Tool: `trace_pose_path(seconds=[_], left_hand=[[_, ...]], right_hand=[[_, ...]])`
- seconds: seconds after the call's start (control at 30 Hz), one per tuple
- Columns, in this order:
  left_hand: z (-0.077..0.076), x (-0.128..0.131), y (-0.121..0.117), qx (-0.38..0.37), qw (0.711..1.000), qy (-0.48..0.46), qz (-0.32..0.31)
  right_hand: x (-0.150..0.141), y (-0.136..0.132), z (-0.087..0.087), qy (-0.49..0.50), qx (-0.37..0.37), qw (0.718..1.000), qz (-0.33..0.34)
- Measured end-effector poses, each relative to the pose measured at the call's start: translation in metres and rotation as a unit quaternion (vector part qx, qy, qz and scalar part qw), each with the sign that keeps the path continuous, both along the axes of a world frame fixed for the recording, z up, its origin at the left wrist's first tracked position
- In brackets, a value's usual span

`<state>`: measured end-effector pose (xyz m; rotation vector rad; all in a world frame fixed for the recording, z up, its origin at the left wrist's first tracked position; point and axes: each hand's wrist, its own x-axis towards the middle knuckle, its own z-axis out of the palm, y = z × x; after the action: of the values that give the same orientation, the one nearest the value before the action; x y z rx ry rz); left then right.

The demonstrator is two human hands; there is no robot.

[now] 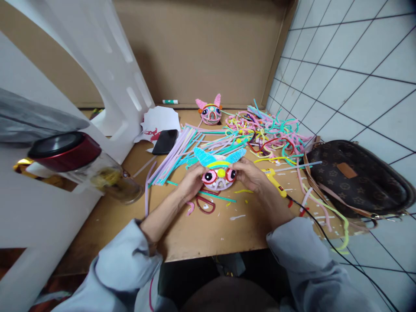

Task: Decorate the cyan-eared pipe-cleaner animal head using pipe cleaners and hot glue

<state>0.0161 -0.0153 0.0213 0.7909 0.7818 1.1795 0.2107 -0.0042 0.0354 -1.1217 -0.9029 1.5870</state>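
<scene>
Between my two hands is a pipe-cleaner lion head (pixel 221 173) with blue ears, pink-ringed eyes, a yellow nose and a lilac mouth rim. My left hand (pixel 192 180) grips its left side, fingers closed around the edge. My right hand (pixel 250 174) pinches the other side near the base of the ear. Just below the head, red-handled scissors (pixel 206 204) lie on the table, partly hidden by it. A yellow glue gun (pixel 274 183) rests beside my right hand, its black cord running off to the lower right.
A second, pink-eared lion head (pixel 211 112) stands at the back. Straight pipe cleaners (pixel 175 156) and a tangled heap (pixel 269 130) spread across the table. A phone (pixel 165 142) lies on white paper (pixel 160 119). A glass bottle (pixel 113 180) stands left, a brown bag (pixel 357 177) right.
</scene>
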Motion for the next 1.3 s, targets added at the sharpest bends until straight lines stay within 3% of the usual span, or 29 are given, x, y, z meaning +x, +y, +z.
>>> trace_pose_path(seconds=[0.23,0.47,0.67,1.3], left_hand=[[-0.004,-0.014,0.006,-0.012,0.998,0.042,-0.041],[0.000,-0.008,0.011,0.095,0.995,-0.003,0.016],[-0.007,-0.011,0.020,0.096,0.995,-0.012,0.014],[-0.007,-0.006,0.017,0.095,0.994,-0.017,0.042]], right_hand=[[0.000,-0.003,0.002,-0.021,-0.012,0.999,0.029],[-0.017,-0.001,-0.002,0.019,0.111,0.992,-0.053],[-0.028,0.002,-0.005,0.018,0.169,0.982,-0.080],[-0.031,-0.002,-0.009,0.046,0.118,0.987,-0.096]])
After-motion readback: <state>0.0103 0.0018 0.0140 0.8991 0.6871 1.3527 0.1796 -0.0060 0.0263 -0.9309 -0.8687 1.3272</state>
